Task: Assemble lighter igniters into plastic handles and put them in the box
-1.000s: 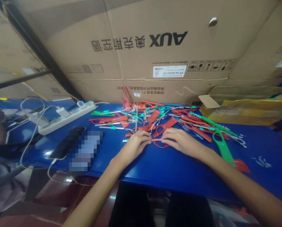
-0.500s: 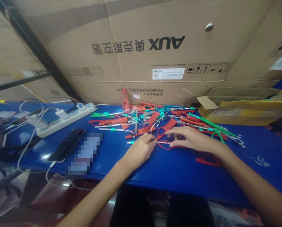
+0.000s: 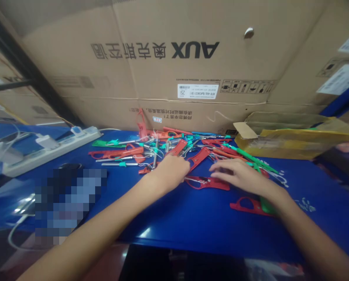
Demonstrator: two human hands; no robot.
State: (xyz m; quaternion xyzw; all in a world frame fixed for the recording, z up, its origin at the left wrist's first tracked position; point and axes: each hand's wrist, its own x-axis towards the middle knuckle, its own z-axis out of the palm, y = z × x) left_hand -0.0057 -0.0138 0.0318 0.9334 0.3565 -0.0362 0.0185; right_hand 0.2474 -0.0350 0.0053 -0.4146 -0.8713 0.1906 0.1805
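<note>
Your left hand point(image 3: 170, 173) comes in with the forearm slanting up from the lower left, back of the hand upward, fingers curled in to a loose fist; its fingertips are hidden, so you cannot tell from here whether it grips anything. Your right hand point(image 3: 235, 172) is partly open and holds nothing visible, palm down, fingers bent and pointing toward your left, thumb apart from them.

Between and slightly nearer you than both hands, a red plastic shell with a looped end point(image 3: 220, 185) lies on the tabletop point(image 3: 192, 230), its loop beside your left fingers and its solid end below your right fingers. White wires point(image 3: 195, 180) with a small black piece point(image 3: 204, 180) lie along it.

Beyond the gap between your hands, 1 tilted red shell point(image 3: 200, 158) lies at the near edge of a jumbled pile. Just under your right wrist sits another looped red shell point(image 3: 263, 208), beside a green plastic piece point(image 3: 266, 203).
</note>
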